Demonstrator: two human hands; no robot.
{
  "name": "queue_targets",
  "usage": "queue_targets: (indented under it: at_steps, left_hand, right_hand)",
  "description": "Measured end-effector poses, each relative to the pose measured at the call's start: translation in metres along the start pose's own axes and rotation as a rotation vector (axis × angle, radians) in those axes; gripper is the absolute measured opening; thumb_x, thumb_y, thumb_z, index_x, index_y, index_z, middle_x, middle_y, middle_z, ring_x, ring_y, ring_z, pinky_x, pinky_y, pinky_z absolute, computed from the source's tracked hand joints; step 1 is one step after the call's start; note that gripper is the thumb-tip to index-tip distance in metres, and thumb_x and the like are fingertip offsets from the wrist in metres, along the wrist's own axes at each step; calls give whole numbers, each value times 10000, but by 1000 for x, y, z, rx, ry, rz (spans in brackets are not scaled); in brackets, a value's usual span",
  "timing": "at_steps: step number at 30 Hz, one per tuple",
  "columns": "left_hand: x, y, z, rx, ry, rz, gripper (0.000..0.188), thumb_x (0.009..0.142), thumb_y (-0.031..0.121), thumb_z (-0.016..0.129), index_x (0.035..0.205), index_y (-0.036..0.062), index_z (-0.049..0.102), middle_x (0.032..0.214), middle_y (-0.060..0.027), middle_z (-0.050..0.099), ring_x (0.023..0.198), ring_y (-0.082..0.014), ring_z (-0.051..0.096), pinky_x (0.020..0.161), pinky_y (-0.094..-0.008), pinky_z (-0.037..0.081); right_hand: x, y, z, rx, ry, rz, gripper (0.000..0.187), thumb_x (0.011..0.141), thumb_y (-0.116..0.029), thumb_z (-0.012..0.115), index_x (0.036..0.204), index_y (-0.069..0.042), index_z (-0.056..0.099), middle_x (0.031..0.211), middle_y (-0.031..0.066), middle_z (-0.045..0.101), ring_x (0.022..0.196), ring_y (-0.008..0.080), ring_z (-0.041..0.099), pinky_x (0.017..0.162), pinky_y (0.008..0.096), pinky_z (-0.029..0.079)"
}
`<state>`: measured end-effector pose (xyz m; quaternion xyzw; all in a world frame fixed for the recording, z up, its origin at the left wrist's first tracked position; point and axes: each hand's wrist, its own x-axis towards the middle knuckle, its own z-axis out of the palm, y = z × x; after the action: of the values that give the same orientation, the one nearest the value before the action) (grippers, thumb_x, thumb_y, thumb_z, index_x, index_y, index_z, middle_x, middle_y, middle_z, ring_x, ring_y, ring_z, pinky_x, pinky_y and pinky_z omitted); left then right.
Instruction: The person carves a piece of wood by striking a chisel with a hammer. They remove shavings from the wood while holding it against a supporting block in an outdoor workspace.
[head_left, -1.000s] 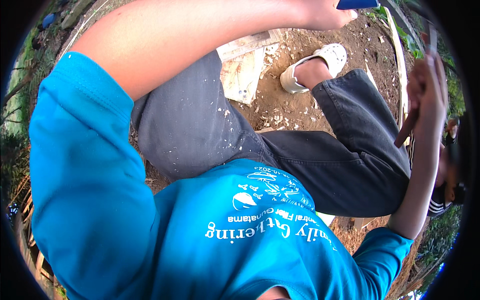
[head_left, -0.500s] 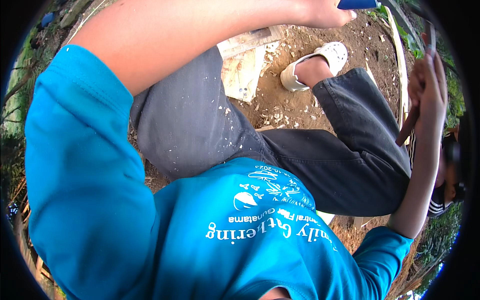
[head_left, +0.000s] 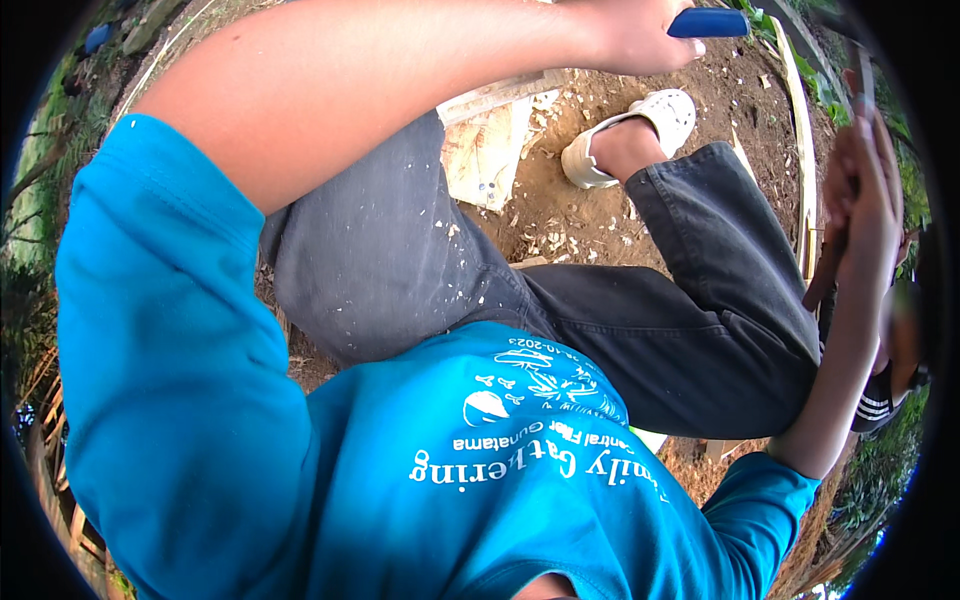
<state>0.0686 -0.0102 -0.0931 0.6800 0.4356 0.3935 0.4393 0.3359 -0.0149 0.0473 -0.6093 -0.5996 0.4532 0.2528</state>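
Head: blue handle (head_left: 712, 22) in left fingers (head_left: 686, 50)

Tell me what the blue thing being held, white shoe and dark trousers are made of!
The blue thing looks like smooth plastic from its even colour, but painted metal is possible. The white shoe seems smooth moulded foam or rubber, with holes. The dark trousers look like matte cloth: seams and soft folds show.

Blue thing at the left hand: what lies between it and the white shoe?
In the head view, the thumb tip of the left hand, just below the blue thing, then brown soil down to the white shoe.
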Motion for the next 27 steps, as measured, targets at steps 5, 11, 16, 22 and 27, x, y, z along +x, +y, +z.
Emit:
queue_targets:
  at_steps: [5,11,16,22,27]
  left_hand:
    - [5,7,2,7,67,38,242,900,248,631,951,12,651,884,-251,697,893,-428,688,771,-475,523]
    - [11,8,2,-20,105,17,251,908,254,634,944,6,648,862,-236,698,871,-410,692,764,-471,524]
    - [4,-1,4,38,11,11,235,888,238,631,947,12,655,870,-238,702,879,-411,695,765,-470,526]
    - [-1,4,5,-25,20,-28,228,872,229,638,936,11,658,901,-253,700,901,-415,692,770,-466,523]
    - [8,7,1,-21,70,47,239,874,246,650,921,12,650,867,-239,689,871,-416,685,760,-468,520]
  right_hand:
    - [-2,-10,3,55,13,-52,471,1103,-216,472,1533,-41,394,728,-45,395,469,-1,326,398,177,289]
    - [-2,-7,2,30,17,-47,376,1089,-202,494,1414,-12,494,683,-36,428,441,19,353,403,178,285]
    - [-11,0,21,-96,31,18,390,1084,-210,510,1418,-8,509,715,-46,464,454,14,363,407,169,285]
    - [-8,-10,1,-25,16,-65,456,1090,-202,490,1496,-2,434,718,-51,424,451,1,341,372,183,283]
    - [-6,-15,5,79,-44,-57,455,1094,-201,481,1492,10,420,691,-47,395,439,10,335,368,178,276]
